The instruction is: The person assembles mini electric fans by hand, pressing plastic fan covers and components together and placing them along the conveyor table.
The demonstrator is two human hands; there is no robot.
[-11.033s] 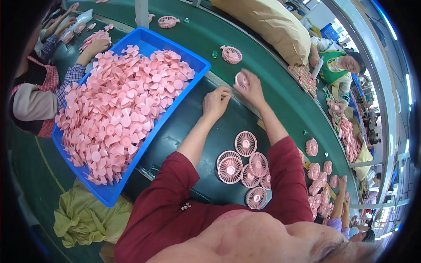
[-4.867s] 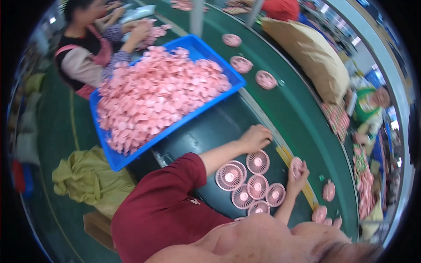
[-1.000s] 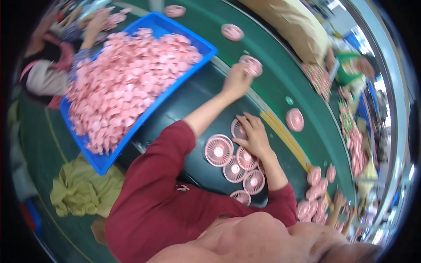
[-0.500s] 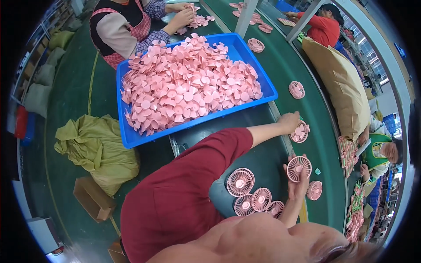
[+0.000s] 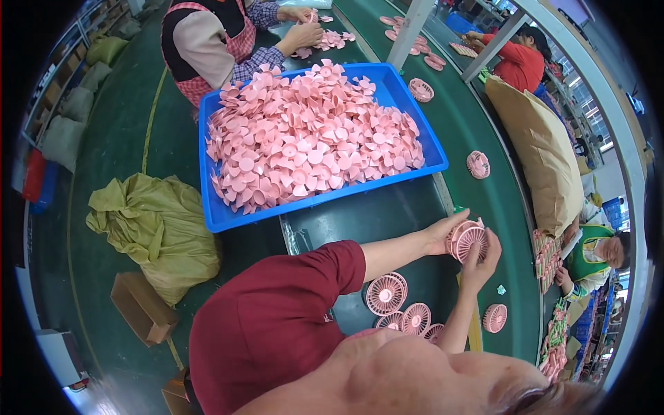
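Note:
In front of me, at the belt's near edge, both hands meet on pink plastic fan parts. My left hand point(image 5: 440, 235) is curled around a round fan housing point(image 5: 456, 243) from its left side. My right hand point(image 5: 482, 268) grips a spoked round fan grille point(image 5: 473, 239), held up against that housing. Whether the two are joined cannot be seen. Several similar pink grilles point(image 5: 385, 294) lie on the dark table surface just below my left forearm. Beyond my hands stands a blue tray point(image 5: 325, 201) heaped with pink fan blades point(image 5: 304, 145).
A green conveyor belt point(image 5: 460, 128) carries spaced pink housings point(image 5: 478, 164). Left of the table are a yellow-green sack point(image 5: 155, 235) and a cardboard box point(image 5: 143, 308). A large tan sack point(image 5: 536, 149) lies past the belt. Co-workers sit at the far left and right.
My left hand has lifted a housing off the belt and drawn it closer. My right hand has raised its grille to meet it. The whole view has shifted slightly.

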